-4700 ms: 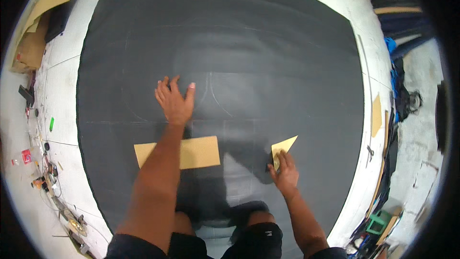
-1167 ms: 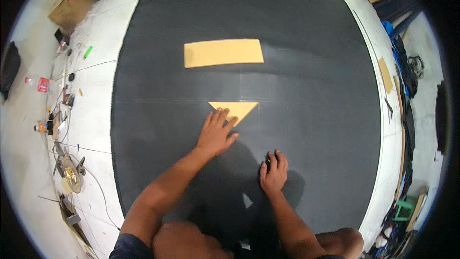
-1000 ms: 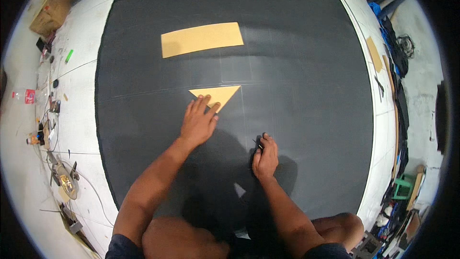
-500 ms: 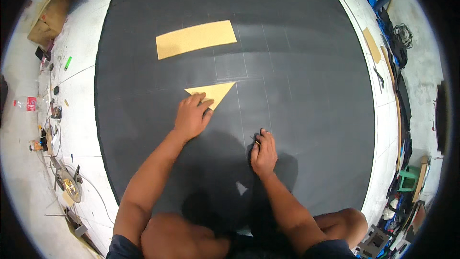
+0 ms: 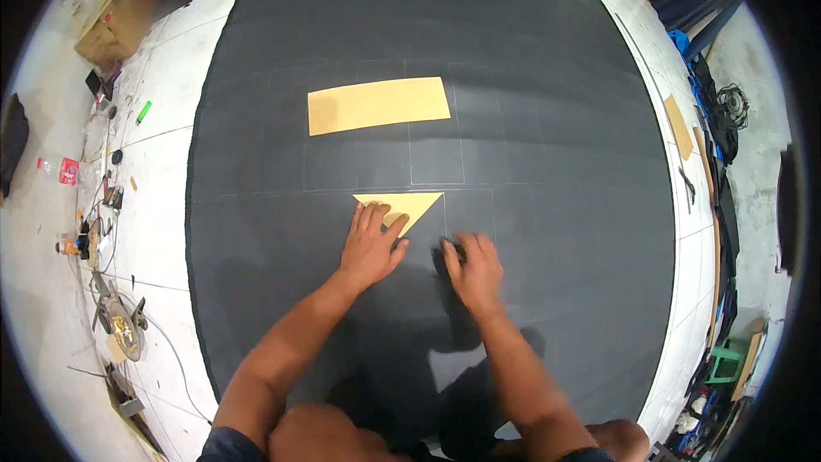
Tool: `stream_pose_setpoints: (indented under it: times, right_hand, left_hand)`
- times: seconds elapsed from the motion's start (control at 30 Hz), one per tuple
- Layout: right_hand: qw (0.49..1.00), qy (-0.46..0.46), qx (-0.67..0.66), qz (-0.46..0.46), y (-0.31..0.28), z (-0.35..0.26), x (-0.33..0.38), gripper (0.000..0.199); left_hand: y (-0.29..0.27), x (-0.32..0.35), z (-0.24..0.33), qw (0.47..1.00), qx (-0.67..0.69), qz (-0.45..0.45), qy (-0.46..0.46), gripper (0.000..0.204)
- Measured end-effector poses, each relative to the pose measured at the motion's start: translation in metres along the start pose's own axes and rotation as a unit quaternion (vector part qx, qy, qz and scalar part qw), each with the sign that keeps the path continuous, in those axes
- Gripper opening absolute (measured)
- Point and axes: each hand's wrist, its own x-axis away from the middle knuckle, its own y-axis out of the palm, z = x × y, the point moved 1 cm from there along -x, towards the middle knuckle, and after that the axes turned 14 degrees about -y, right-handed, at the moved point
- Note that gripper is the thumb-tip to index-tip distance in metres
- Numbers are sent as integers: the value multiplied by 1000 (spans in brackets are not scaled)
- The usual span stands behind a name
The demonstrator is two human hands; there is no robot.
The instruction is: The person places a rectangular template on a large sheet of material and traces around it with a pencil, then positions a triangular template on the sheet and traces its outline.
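A large black sheet (image 5: 590, 231) lies spread under both hands, marked with thin pale straight lines. My left hand (image 5: 372, 248) rests with its fingers stretched out on a small yellow triangular template (image 5: 421, 205), holding it flat against the sheet. The template's upper edge runs along a drawn line. To the right and a little nearer, my right hand (image 5: 476, 274) is closed, its fingers curled toward the thumb; what it grips is hidden. Farther off lies a yellow, slightly curved four-sided template (image 5: 376, 105), untouched.
On the white surface at the left are a green marker-like stick (image 5: 144, 112), a plastic bottle (image 5: 64, 171) and tools with a cable (image 5: 175, 346). Along the right lie a yellow strip (image 5: 679, 127), dark scissors-like tool (image 5: 687, 186) and green stool (image 5: 727, 363).
The view has shifted, so the sheet and templates appear lower and farther right. My right hand has moved forward, closer to the triangular template. My left hand stays on that template.
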Motion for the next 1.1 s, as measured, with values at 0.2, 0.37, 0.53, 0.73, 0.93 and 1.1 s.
stream_pose_setpoints:
  times: [0.2, 0.37, 0.53, 0.73, 0.93, 1.1]
  right_hand:
    - [996, -61, 59, -10, 46, 13, -55, 35]
    - [993, -75, 93, 3, 56, 17, -46, 42]
    - [992, -63, 103, -19, 55, 16, -47, 45]
    - [992, -69, 106, -23, 56, 16, -47, 49]
    - [992, -66, 102, -29, 58, 18, -45, 49]
    - [992, -63, 105, -44, 56, 18, -45, 49]
  left_hand:
    - [5, -1, -5, 1000, 22, 6, 8, 53]
    - [5, 1, -6, 1000, 29, 4, 3, 54]
    - [4, 0, -5, 999, 32, -4, -4, 54]
    - [2, 0, -4, 999, 29, -17, -13, 55]
    - [3, 0, -4, 999, 34, -16, -18, 53]
    - [4, 0, -4, 999, 32, -15, -19, 55]
